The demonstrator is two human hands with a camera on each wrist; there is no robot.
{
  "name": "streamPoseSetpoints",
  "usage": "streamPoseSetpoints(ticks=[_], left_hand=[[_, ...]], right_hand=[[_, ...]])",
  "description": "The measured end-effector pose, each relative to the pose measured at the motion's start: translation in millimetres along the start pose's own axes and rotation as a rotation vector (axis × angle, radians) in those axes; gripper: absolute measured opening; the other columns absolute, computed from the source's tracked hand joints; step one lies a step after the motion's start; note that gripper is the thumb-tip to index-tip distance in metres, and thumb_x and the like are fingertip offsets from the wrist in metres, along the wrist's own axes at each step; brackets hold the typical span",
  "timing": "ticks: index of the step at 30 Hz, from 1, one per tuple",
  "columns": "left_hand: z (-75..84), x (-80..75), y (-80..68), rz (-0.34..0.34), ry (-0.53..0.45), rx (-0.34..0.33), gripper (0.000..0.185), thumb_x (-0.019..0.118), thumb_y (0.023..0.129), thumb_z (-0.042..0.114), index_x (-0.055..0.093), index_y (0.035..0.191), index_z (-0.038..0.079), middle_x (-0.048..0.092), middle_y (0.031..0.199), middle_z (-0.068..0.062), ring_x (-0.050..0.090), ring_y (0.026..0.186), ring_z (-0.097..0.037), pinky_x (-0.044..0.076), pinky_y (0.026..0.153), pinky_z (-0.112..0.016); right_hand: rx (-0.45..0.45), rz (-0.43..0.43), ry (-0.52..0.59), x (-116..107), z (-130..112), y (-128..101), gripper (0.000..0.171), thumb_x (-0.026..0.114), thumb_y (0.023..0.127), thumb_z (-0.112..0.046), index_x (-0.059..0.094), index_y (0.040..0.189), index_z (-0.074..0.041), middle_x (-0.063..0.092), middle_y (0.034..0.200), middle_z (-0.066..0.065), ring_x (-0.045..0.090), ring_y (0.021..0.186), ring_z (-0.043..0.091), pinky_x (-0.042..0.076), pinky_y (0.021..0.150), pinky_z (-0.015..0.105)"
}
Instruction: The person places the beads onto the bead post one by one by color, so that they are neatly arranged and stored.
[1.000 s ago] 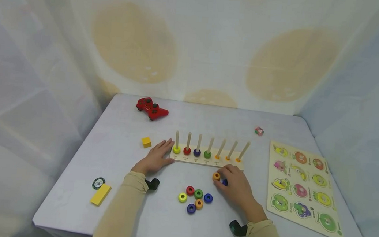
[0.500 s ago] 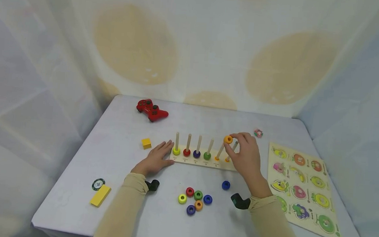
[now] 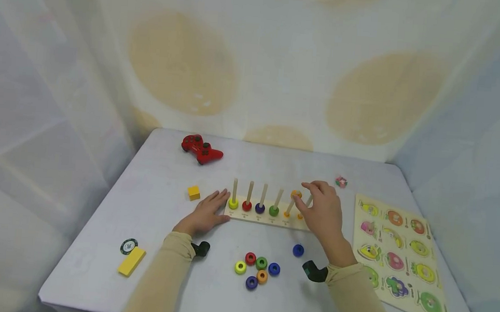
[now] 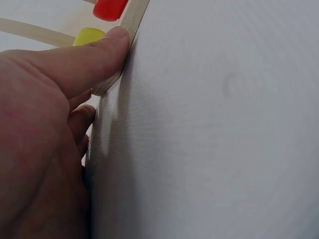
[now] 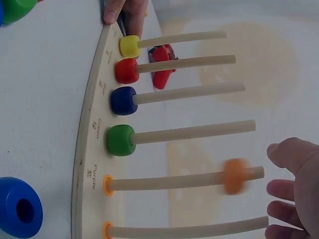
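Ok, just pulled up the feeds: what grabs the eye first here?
The wooden peg board at mid-table, with yellow, red, blue and green rings on its four leftmost pegs and an orange ring blurred near the top of the fifth, beside the open right hand. The left hand presses the board's left end. A cluster of loose rings lies in front.

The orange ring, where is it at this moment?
The orange ring sits near the top of the fifth peg from the left, beside the green ring's peg, just off the right hand's fingertips.
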State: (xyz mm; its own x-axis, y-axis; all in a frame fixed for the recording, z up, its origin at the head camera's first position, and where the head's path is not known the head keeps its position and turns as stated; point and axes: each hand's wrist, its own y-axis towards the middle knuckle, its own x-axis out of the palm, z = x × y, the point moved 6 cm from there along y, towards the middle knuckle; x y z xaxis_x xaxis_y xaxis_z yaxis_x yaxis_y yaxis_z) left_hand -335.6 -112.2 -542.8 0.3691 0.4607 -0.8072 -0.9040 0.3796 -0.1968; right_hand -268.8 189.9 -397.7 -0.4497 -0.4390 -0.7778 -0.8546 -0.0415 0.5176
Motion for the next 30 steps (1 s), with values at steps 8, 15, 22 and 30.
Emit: streamPoseSetpoints(ticks=[8, 15, 22, 30], left_hand=[[1.4, 1.0, -2.4, -0.003, -0.005, -0.001, 0.082, 0.065, 0.099, 0.042, 0.017, 0.165, 0.026, 0.01, 0.174, 0.006, 0.004, 0.162, -0.026, 0.009, 0.13, -0.057], [2.2, -0.6, -2.8, 0.006, -0.004, -0.004, 0.083, 0.064, 0.099, 0.042, 0.017, 0.165, 0.026, 0.01, 0.174, 0.006, 0.004, 0.162, -0.026, 0.009, 0.13, -0.057], [1.2, 0.7, -2.6, 0.008, -0.011, -0.004, 0.082, 0.063, 0.1, 0.042, 0.017, 0.165, 0.026, 0.009, 0.174, 0.007, 0.003, 0.162, -0.025, 0.009, 0.13, -0.057], [-1.1, 2.4, -1.1, 0.003, -0.007, -0.009, 0.082, 0.064, 0.1, 0.043, 0.016, 0.165, 0.027, 0.009, 0.174, 0.007, 0.003, 0.162, -0.026, 0.009, 0.13, -0.058]], right_hand=[[0.03, 0.014, 0.02, 1.4, 11.3, -29.8, 0.016, 0.069, 0.095, -0.015, 0.071, 0.109, -0.009, 0.067, 0.092, 0.007, 0.058, 0.079, 0.022, 0.048, 0.06, 0.033], [0.103, -0.402, -0.044, 40.5, 31.3, -77.0, 0.034, 0.076, 0.092, -0.03, 0.068, 0.121, -0.015, 0.068, 0.105, 0.002, 0.063, 0.083, 0.015, 0.054, 0.065, 0.031], [0.158, -0.504, -0.012, 61.0, 43.0, -110.3, 0.041, 0.082, 0.085, -0.035, 0.068, 0.119, -0.018, 0.066, 0.111, 0.0, 0.067, 0.094, 0.016, 0.059, 0.077, 0.04], [0.155, -0.466, -0.018, 60.5, 39.9, -121.9, 0.038, 0.083, 0.084, -0.028, 0.069, 0.118, -0.019, 0.066, 0.109, -0.003, 0.067, 0.095, 0.013, 0.059, 0.079, 0.035]])
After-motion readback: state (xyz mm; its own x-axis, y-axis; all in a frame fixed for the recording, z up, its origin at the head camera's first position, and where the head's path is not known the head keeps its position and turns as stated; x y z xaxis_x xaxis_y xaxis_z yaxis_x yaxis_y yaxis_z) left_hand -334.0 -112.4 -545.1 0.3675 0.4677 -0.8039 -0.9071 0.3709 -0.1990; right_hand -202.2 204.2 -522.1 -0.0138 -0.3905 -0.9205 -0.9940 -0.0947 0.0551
